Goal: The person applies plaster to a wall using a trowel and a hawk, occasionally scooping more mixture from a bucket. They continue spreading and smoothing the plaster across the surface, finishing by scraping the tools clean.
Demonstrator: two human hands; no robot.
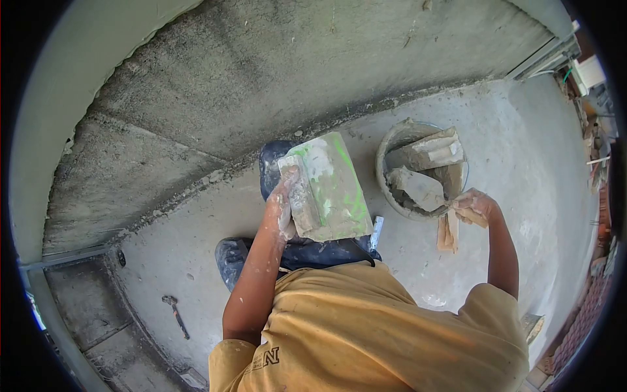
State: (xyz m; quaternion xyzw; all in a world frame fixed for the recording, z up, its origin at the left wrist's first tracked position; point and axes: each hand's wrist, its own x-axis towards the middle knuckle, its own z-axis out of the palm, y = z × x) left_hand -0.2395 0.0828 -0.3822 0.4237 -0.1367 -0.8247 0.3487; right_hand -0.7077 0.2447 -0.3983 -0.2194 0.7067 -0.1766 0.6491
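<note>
Held to the left of a round, mortar-caked grey bucket (397, 140): a flat, rectangular grey board (343, 189) smeared with bright green, above dark-trousered knees. Left hand (285, 202) clasped about a thick, mortar-crusted grey bar (304, 201) along the board's edge farthest from the bucket; fingers beneath partly hidden. Right hand (475, 208) at the bucket's near right rim, closed round the tan wooden handle of a mortar-coated, rounded-blade trowel (419, 189), blade inside the bucket. Beside the blade, in the bucket: a grey-crusted wooden piece (434, 150).

Handling, as judged: board stiff and fairly light, likely tilt-prone under an off-centre load; best held by the bar, with wet mortar making for slippery skin contact. Trowel blade thin and stiff, best taken by its handle.

Edges: bucket rim close around the trowel; rough grey wall (313, 59) beyond the bucket, its debris-lined foot a limit for forward movement. Widest room for moving, apparently, over the pale concrete floor (522, 157) right of the bucket.
</note>
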